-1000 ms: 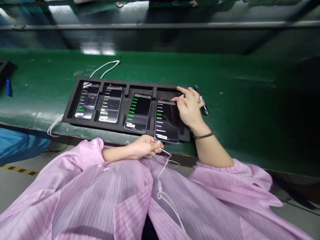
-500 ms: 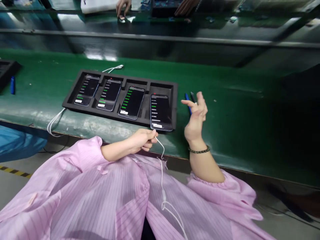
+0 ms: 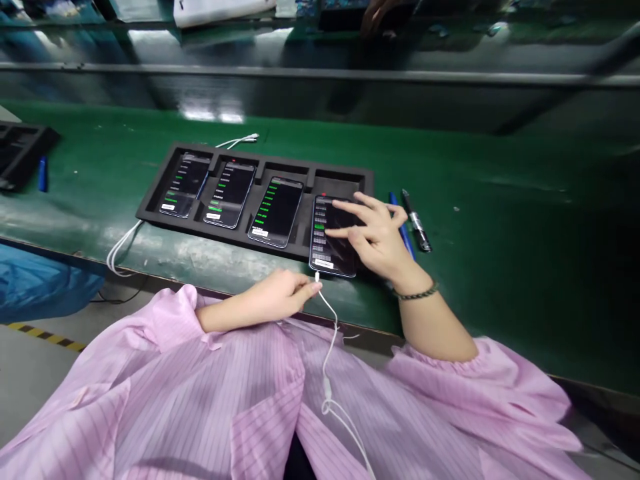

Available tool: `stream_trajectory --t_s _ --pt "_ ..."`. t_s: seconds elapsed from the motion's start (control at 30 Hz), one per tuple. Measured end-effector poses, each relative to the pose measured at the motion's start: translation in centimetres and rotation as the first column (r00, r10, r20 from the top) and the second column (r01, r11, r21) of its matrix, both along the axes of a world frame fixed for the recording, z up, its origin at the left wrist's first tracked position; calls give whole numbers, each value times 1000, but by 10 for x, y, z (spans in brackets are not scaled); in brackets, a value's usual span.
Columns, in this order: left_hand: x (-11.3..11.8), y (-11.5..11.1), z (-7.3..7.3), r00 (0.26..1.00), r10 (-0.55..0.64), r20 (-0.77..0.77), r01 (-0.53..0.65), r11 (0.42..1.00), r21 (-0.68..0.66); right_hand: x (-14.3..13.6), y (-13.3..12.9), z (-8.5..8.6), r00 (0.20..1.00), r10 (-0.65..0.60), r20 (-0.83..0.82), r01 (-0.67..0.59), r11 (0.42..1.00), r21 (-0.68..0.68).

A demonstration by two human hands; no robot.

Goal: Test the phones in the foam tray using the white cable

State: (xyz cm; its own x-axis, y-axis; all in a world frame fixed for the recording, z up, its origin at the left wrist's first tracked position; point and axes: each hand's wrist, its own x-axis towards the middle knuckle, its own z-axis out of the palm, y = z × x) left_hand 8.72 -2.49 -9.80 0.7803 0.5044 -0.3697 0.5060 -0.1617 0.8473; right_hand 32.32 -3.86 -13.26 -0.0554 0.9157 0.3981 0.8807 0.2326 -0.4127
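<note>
A black tray (image 3: 220,235) holds several phones with lit, dark screens showing lines of text. The rightmost phone (image 3: 333,233) overhangs the tray's front edge. Its lower edge meets the plug of a white cable (image 3: 329,353), which hangs down over the pink garment. My left hand (image 3: 283,293) is closed on the cable near the plug, thumb and finger together. Over the right part of that phone is my right hand (image 3: 375,233), fingers spread and holding nothing, with fingertips at the screen; whether they touch it I cannot tell.
A blue pen (image 3: 403,230) and a black pen (image 3: 417,221) lie right of the tray. More white cable (image 3: 116,250) hangs at the tray's left corner, and another cable end (image 3: 245,139) lies behind it. Another black tray (image 3: 30,150) and blue object (image 3: 43,175) are far left.
My right hand has moved left from beside the pens to over the rightmost phone. My left hand has shifted slightly down, and the plug now shows. The view has shifted a little.
</note>
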Motion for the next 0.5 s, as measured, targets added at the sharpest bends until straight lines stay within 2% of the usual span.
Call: stream_trajectory --t_s 0.03,0.1,0.17,0.23,0.33,0.43,0.5 --pt "-6 2 7 995 -87 -44 91 990 111 0 -5 1 999 31 -6 -31 999 22" --pt "-18 6 22 961 -268 -69 276 935 221 1 -14 3 997 74 -17 -73 996 54" --pt "-29 9 37 893 -450 11 438 874 212 1 -18 6 994 104 -34 -102 993 66" --pt "-35 10 47 815 -565 129 544 822 166 0 -18 8 990 121 -69 -117 991 63" --pt "-34 9 49 742 -617 263 610 784 117 -4 -16 12 990 43 -132 -39 999 34" --pt "-28 5 41 697 -623 356 638 765 88 -6 -14 13 983 -105 -149 102 994 -31" --pt "-25 4 35 681 -613 401 634 767 96 -7 -12 11 977 -154 -144 146 987 -65"
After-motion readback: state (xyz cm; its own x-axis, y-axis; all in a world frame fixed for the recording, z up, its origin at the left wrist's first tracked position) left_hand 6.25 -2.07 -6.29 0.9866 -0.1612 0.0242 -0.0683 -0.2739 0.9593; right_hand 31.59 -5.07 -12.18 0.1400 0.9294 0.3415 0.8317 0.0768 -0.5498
